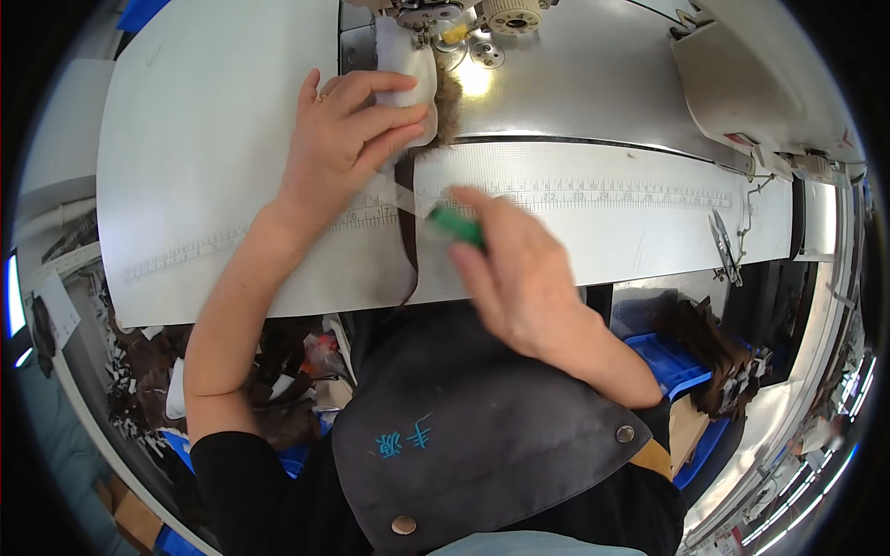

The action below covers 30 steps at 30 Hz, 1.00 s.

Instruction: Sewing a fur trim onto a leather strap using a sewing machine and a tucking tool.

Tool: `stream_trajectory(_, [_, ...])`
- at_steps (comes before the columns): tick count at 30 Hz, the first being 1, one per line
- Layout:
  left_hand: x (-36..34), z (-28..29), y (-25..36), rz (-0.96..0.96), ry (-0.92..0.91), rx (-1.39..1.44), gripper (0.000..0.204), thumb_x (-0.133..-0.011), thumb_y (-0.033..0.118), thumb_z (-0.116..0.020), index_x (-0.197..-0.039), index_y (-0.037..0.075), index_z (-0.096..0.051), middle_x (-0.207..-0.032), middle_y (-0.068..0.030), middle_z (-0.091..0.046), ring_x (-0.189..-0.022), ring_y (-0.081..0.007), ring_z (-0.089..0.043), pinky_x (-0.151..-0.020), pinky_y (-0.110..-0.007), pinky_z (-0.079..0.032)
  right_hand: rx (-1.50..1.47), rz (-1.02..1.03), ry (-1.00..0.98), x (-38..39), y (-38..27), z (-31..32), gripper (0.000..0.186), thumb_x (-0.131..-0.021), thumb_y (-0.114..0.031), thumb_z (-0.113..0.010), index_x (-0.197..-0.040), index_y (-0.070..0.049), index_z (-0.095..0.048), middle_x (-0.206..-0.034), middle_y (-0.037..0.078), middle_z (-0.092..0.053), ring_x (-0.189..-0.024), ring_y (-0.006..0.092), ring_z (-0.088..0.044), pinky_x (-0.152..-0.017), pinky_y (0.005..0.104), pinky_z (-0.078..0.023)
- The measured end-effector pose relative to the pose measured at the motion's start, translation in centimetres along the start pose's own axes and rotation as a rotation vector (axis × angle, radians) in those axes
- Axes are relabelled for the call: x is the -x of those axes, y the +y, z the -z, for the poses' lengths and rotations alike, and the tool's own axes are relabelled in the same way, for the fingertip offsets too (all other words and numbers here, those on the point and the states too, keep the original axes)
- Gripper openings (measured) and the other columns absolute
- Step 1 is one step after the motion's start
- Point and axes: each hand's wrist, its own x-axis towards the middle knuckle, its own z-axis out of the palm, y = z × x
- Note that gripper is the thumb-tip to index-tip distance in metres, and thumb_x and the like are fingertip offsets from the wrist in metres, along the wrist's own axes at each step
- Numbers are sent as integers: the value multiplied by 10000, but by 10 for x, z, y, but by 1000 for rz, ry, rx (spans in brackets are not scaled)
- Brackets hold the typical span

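Note:
A padded white fabric piece [395, 56] with brown fur [449, 102] along its right edge lies under the presser foot [420, 37] of a sewing machine. My left hand [348, 139] grips its near end, thumb and forefinger close together at the edge. My right hand [519, 269], blurred by motion, is closed round a green-handled tool [456, 225]. A pale, smeared shaft seems to run from that handle toward the left hand; its kind cannot be made out. A dark strip [408, 241] hangs from the work over the table's front edge.
Printed rulers [593, 196] cross the white table [204, 111]. Thread snips [723, 246] lie at its right end, by a bent wire rod [749, 218]. The machine's body [760, 83] stands at the right. Below are blue bins [667, 361] and dark scraps [153, 371].

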Motion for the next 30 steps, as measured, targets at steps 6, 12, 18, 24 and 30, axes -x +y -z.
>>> stream_trajectory(6, [5, -3, 7, 21, 7, -17, 130, -807, 176, -691, -932, 143, -698, -1017, 57, -639, -963, -173, -583, -1031, -510, -274, 394, -99, -76, -3, 11, 40, 317, -802, -38, -611, -1086, 73, -521, -706, 142, -571, -602, 289, -584, -542, 361, -471])
stream_trajectory(12, [3, -1, 13, 128, -16, 69, 131, -819, 173, -682, -944, 138, -694, -1000, 46, -655, -956, -171, -601, -1040, -523, -270, 150, -146, 37, -17, 10, 15, 323, -836, -118, -604, -1087, 73, -533, -495, 104, -548, -414, 279, -561, -438, 370, -449])
stream_trajectory(18, [2, 0, 13, 146, -35, 92, 162, -824, 150, -673, -985, 150, -688, -1014, 38, -653, -956, -172, -606, -1048, -529, -262, 154, -251, 70, -29, 9, -13, 406, -853, -148, -617, -1207, 27, -524, -521, 132, -556, -450, 311, -568, -448, 388, -431])
stream_trajectory(24, [2, 1, 15, 172, -19, 111, 247, -814, 131, -679, -1059, 167, -665, -1004, 15, -651, -931, -187, -614, -1048, -535, -278, 20, -295, 44, -38, 7, -13, 375, -860, -142, -607, -1182, 38, -537, -524, 151, -548, -457, 327, -569, -448, 400, -425])
stream_trajectory(30, [2, 0, 15, 144, 1, 106, 239, -809, 125, -684, -1045, 154, -671, -991, 1, -651, -896, -185, -613, -1020, -483, -330, 147, -223, 77, -35, 9, -17, 384, -849, -166, -579, -1112, 109, -528, -460, 132, -531, -405, 312, -558, -398, 405, -430])
